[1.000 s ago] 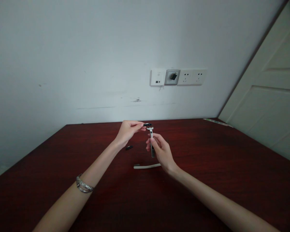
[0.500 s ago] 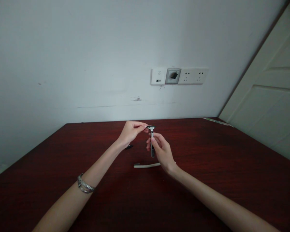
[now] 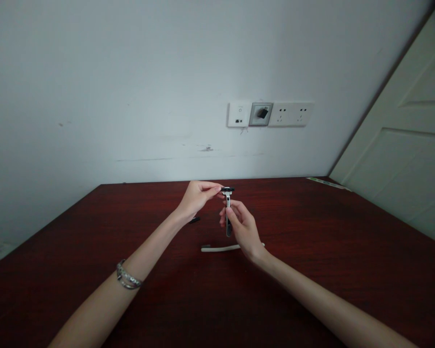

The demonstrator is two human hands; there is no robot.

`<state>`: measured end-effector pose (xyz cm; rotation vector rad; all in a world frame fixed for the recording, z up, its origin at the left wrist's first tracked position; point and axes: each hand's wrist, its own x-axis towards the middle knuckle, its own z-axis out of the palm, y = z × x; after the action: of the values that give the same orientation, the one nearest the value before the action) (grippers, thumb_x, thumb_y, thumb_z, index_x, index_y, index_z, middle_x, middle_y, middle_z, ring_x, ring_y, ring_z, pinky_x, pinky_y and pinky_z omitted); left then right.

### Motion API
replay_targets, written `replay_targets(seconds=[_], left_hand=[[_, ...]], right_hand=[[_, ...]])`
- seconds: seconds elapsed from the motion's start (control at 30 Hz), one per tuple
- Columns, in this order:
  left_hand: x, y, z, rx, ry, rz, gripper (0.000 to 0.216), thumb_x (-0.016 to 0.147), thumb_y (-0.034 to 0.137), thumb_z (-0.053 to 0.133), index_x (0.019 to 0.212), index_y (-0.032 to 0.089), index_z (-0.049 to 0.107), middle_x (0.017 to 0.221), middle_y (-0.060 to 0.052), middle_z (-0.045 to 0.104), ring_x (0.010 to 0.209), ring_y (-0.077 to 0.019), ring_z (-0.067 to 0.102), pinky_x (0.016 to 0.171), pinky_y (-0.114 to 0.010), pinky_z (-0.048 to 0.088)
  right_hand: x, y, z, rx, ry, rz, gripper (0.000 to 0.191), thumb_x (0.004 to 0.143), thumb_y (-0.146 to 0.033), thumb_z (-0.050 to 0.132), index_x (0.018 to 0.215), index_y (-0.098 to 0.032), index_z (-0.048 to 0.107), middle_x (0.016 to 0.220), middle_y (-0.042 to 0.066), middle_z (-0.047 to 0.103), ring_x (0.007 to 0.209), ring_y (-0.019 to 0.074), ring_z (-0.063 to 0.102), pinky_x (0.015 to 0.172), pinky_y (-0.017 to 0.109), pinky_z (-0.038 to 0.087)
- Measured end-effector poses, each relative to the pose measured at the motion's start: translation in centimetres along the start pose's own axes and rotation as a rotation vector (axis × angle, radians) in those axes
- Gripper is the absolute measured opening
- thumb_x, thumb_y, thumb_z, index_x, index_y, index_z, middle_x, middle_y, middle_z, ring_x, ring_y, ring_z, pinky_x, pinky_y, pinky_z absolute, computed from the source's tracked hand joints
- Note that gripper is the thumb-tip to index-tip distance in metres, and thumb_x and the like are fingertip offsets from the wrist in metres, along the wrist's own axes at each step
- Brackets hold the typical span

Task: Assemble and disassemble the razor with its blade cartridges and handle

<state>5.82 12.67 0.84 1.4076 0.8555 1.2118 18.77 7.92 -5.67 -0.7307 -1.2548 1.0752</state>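
A razor (image 3: 228, 202) with a silver and dark handle stands upright between my hands, above the table. My right hand (image 3: 243, 227) grips the handle, thumb in front and fingers behind. At the top, my left hand (image 3: 198, 197) pinches the left end of the black razor head (image 3: 229, 189) between thumb and fingers. A pale toothbrush (image 3: 221, 249) lies on the table below, partly hidden by my right hand and wrist. Beside my left wrist is a small black object (image 3: 195, 220), partly covered, its kind unclear.
The dark red wooden table (image 3: 159, 299) meets a white wall at its far edge. On the wall sit sockets (image 3: 290, 114) and a black plug (image 3: 263, 113). A thin printed strip (image 3: 328, 183) lies at the back right, near a white panelled door (image 3: 402, 159).
The black razor head has turned slightly at the top of the handle and now looks level and darker from the front. Both hands keep nearly the same place and grip.
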Motion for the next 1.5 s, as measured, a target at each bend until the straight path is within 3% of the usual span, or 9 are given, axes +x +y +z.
replay_targets(seconds=[0.3, 1.0, 1.5], left_hand=[[0.02, -0.06, 0.01, -0.042, 0.004, -0.026, 0.008, 0.07, 0.009, 0.067, 0.075, 0.009, 0.073, 0.072, -0.012, 0.071, 0.065, -0.0153, 0.065, 0.068, -0.025, 0.049], [-0.03, 0.0, -0.18, 0.111, -0.023, 0.045, 0.011, 0.071, 0.014, 0.066, 0.079, 0.011, 0.073, 0.074, -0.01, 0.071, 0.071, -0.017, 0.065, 0.073, -0.027, 0.049], [0.01, 0.21, -0.72, 0.263, -0.107, 0.141, 0.014, 0.076, 0.019, 0.062, 0.081, 0.011, 0.072, 0.079, -0.007, 0.071, 0.076, -0.0164, 0.064, 0.078, -0.028, 0.049]], right_hand=[[0.07, -0.18, 0.03, 0.016, 0.0, -0.014, 0.022, 0.084, -0.036, 0.052, 0.099, -0.021, 0.054, 0.074, 0.0, 0.057, 0.06, 0.0109, 0.052, 0.057, 0.025, 0.044], [0.1, -0.24, -0.06, -0.001, 0.002, -0.013, 0.019, 0.085, -0.032, 0.051, 0.1, -0.02, 0.053, 0.075, -0.001, 0.056, 0.061, 0.0103, 0.051, 0.057, 0.024, 0.043], [0.03, -0.27, 0.04, -0.003, 0.004, -0.016, 0.02, 0.084, -0.033, 0.052, 0.099, -0.02, 0.053, 0.074, 0.0, 0.055, 0.06, 0.0103, 0.051, 0.053, 0.023, 0.041]])
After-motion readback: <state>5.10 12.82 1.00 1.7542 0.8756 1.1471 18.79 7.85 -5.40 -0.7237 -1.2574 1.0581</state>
